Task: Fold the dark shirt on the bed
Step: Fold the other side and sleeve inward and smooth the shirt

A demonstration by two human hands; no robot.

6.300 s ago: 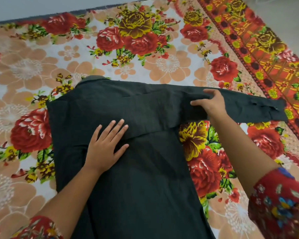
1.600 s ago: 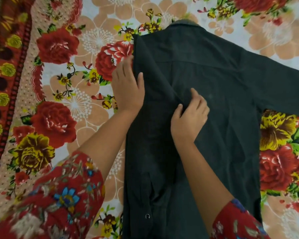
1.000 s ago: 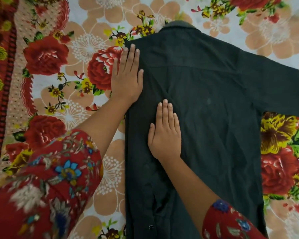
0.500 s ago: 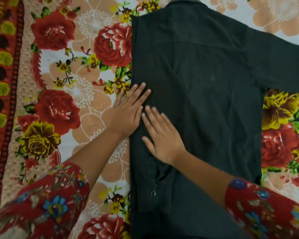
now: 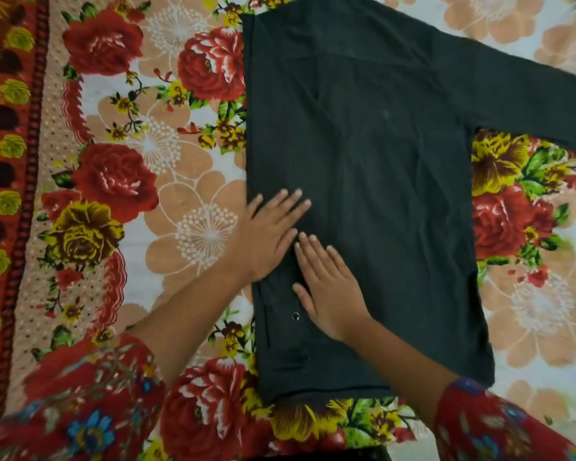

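Note:
The dark shirt [image 5: 379,181] lies flat and back-up on the flowered bed cover, collar at the top of the view. Its left side is folded inward, giving a straight left edge, and a cuff with a small snap button [image 5: 295,316] lies on top near the hem. The other sleeve [image 5: 529,101] stretches out to the right. My left hand [image 5: 270,234] rests flat, fingers apart, across the folded left edge. My right hand [image 5: 330,287] presses flat on the folded strip just below and to the right of it, almost touching. Neither hand grips cloth.
The flowered bed cover [image 5: 167,181] spreads all around the shirt, with a red patterned border strip [image 5: 10,194] down the far left. My red floral sleeves fill the lower corners.
Both flat hands have slid down the folded left strip of the shirt, from near the shoulder to the lower half. The view has followed, so the hem now shows.

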